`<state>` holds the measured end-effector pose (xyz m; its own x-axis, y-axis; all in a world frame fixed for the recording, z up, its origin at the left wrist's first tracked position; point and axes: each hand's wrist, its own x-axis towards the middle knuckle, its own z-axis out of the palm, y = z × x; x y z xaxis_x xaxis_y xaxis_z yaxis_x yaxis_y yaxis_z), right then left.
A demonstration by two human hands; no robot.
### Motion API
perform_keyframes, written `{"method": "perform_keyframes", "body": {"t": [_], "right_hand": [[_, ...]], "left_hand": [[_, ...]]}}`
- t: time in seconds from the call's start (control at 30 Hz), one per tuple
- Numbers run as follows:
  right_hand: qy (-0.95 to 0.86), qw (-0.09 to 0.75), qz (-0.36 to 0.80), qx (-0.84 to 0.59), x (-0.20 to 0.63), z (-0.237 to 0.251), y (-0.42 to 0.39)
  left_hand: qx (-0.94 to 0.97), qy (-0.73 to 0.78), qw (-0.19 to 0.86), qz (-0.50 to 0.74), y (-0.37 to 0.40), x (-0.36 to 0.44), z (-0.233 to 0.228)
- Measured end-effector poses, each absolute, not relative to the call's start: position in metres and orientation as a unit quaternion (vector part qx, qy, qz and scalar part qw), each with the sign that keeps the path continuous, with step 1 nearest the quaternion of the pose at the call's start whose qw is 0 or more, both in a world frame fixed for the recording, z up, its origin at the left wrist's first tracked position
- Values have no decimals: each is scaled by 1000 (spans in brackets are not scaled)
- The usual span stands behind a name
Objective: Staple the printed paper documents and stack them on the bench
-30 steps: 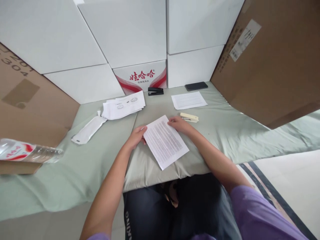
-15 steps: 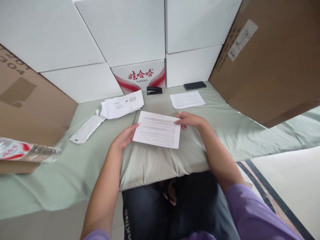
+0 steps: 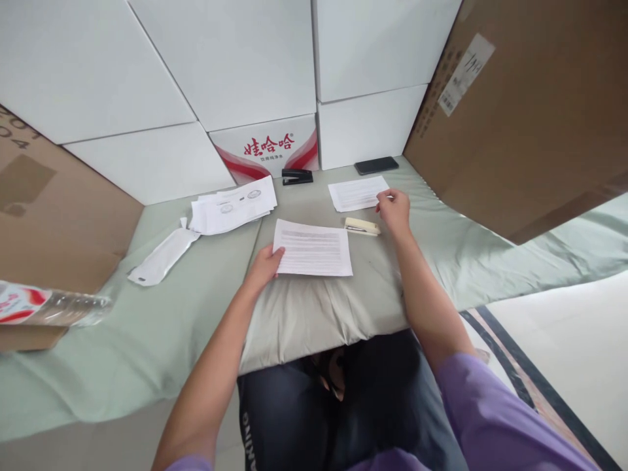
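My left hand (image 3: 266, 265) grips the left edge of a white printed sheet (image 3: 314, 248), thumb on top, holding it over the front of the cloth. My right hand (image 3: 395, 210) is at the right edge of a second printed sheet (image 3: 350, 195), which lies flat farther back. Its fingers are bent together on that edge, partly covering it. Just left of the right wrist lies a cream stapler (image 3: 362, 226), close to the held sheet's upper right corner. Behind, a black stapler (image 3: 297, 176) stands against a white box with red lettering (image 3: 267, 147).
A stack of papers (image 3: 235, 206) and a white plastic packet (image 3: 163, 256) lie at the left. A black phone (image 3: 376, 165) rests at the back right. White boxes (image 3: 260, 59) line the back, cardboard boxes (image 3: 515, 118) the sides. A water bottle (image 3: 53, 305) lies far left.
My right hand has let go of the held sheet and moved right and back to the other sheet. The cream stapler, mostly hidden before, is now in plain sight.
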<state>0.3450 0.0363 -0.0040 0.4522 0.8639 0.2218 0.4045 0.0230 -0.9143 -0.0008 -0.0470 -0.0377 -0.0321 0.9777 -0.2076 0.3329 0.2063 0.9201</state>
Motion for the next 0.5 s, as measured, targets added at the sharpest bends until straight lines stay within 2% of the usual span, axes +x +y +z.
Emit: {"method": "perform_keyframes", "body": {"t": [0.27,0.5], "right_hand": [[-528,486,175,-674,335,-10,35],[-646,314,122,-685,310,-17,30]], "left_hand": [[506,634,464,356,-46,8,-38],[486,618,476,395,-46,11,-37]]}}
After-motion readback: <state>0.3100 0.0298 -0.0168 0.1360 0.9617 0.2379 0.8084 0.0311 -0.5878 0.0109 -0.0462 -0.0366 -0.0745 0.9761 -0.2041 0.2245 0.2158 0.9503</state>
